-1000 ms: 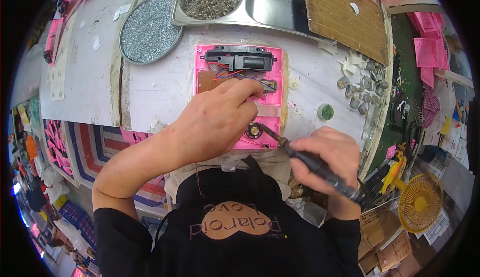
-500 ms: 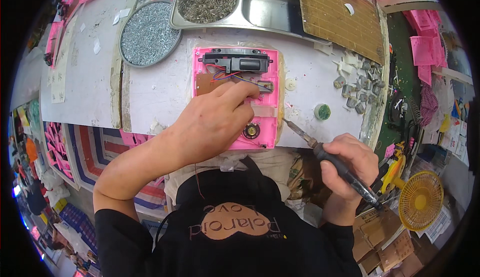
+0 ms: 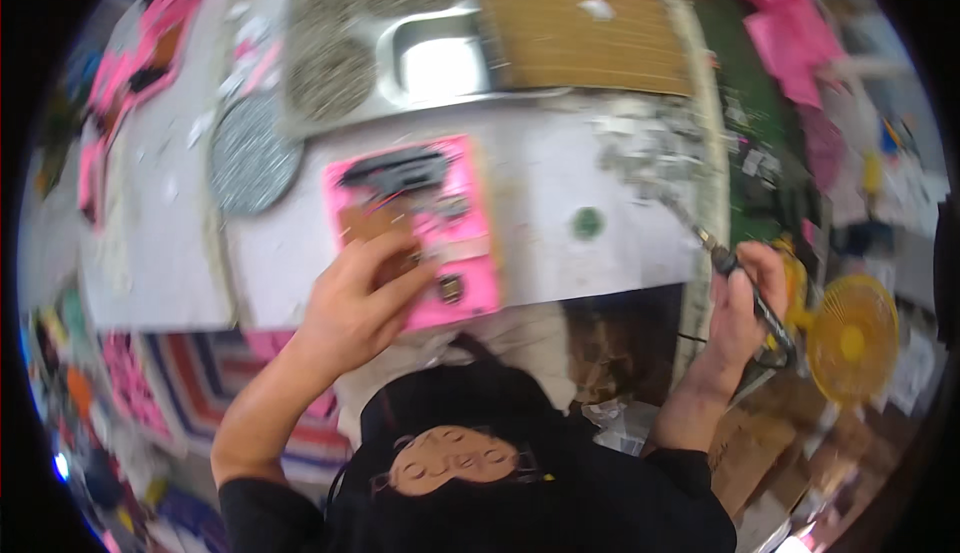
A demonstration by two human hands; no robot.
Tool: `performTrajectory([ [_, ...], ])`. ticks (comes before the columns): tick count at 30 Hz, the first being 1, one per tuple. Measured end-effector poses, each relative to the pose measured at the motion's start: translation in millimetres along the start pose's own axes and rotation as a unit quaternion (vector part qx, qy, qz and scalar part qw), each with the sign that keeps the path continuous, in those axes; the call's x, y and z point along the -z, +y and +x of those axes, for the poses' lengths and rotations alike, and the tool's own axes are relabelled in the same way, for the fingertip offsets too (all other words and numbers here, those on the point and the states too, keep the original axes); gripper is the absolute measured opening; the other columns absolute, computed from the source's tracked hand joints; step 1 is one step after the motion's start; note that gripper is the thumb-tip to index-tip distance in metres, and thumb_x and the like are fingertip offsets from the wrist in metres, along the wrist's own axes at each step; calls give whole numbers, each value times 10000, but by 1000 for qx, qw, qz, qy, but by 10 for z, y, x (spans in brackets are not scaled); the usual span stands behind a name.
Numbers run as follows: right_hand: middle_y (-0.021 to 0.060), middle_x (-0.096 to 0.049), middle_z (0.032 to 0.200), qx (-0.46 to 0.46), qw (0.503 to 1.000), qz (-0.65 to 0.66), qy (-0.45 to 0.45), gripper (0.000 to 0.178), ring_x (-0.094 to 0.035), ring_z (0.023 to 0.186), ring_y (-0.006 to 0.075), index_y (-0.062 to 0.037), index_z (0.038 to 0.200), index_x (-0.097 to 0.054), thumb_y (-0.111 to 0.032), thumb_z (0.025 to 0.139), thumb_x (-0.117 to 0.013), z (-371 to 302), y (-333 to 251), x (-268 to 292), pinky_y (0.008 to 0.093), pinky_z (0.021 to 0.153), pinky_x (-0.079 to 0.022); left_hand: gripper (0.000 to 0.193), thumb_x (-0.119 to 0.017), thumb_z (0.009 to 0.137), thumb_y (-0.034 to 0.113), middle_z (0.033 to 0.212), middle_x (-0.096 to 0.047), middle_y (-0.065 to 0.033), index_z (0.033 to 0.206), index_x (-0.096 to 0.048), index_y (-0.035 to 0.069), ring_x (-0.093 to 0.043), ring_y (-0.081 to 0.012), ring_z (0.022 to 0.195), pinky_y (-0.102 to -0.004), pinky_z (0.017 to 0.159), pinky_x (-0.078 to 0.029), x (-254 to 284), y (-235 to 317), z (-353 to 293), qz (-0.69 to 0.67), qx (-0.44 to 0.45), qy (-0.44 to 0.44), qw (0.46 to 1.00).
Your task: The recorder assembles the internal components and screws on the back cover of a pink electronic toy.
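Observation:
My left hand (image 3: 360, 298) lies over the lower left of a pink plastic casing (image 3: 480, 243). Its thumb and forefinger are apart, beside a brown board (image 3: 372, 221) in the casing; motion smears the fingertips. A black part (image 3: 395, 171) spans the casing's top, and a small round speaker-like part (image 3: 451, 288) sits low in it. Off to the right, my right hand (image 3: 745, 298) is closed round the dark handle of a soldering iron (image 3: 728, 261). The iron's tip points up and left, near the pile of small grey and white parts (image 3: 650, 148).
Behind the casing stand a round dish of silvery small pieces (image 3: 255, 153) and a metal compartment tray (image 3: 420, 98). A brown board (image 3: 590, 28) lies right of the tray. A small green round thing (image 3: 587, 223) rests on the white table (image 3: 545, 183). A yellow fan (image 3: 852, 338) stands right.
My left hand has drawn back left from the wires to the brown board. My right hand has carried the soldering iron away from the casing, right and up. The whole view has shifted and blurred.

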State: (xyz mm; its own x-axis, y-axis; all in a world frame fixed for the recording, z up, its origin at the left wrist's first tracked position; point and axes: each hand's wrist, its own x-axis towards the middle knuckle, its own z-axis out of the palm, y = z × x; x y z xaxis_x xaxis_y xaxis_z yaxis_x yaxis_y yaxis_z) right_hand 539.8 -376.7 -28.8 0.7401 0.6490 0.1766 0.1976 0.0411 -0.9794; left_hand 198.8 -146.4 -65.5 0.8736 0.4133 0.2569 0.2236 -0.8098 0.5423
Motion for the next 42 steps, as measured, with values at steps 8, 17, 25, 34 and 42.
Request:
performTrajectory([
  [8,-34,-574,789,107,942,-139,286,14,-451,633,32,-39,941,-670,-26,935,-671,596,-145,1427,205,562,-340,305,-737,786,-34,1173,-648,-174,1074,-763,62,-635,-313,910,-366,758,-526,-206,39,-43,-9,9,61,998],
  [17,-13,-618,703,-22,966,-120,226,169,-529,582,67,-63,1013,-714,-162,900,-792,1652,574,1416,220,549,-387,339,-720,766,-53,1178,-655,-165,1079,-754,71,-651,-322,939,-394,786,-541,-143,3,-90,27,-2,65,998],
  [25,21,-648,864,-104,987,105,65,356,-587,734,66,-29,1309,-614,-64,964,-697,336,539,12,183,584,-471,390,-765,702,8,1118,-631,-86,1081,-755,101,-589,-249,831,-386,743,-489,-98,-8,-88,-24,25,84,996],
  [34,91,-691,779,185,880,-335,-281,187,-647,762,307,-54,789,-668,-203,794,-782,277,163,-2004,411,689,-531,386,-791,737,166,1075,-567,-64,1118,-742,127,-545,-280,974,-451,890,-374,-125,12,341,117,23,133,984],
  [42,140,-696,742,164,819,-443,-326,238,-690,751,338,-36,770,-660,-251,794,-760,278,-46,-2127,465,670,-564,376,-779,760,195,1105,-579,-57,1126,-746,117,-541,-276,1011,-459,921,-362,-183,-26,299,110,16,139,984],
])
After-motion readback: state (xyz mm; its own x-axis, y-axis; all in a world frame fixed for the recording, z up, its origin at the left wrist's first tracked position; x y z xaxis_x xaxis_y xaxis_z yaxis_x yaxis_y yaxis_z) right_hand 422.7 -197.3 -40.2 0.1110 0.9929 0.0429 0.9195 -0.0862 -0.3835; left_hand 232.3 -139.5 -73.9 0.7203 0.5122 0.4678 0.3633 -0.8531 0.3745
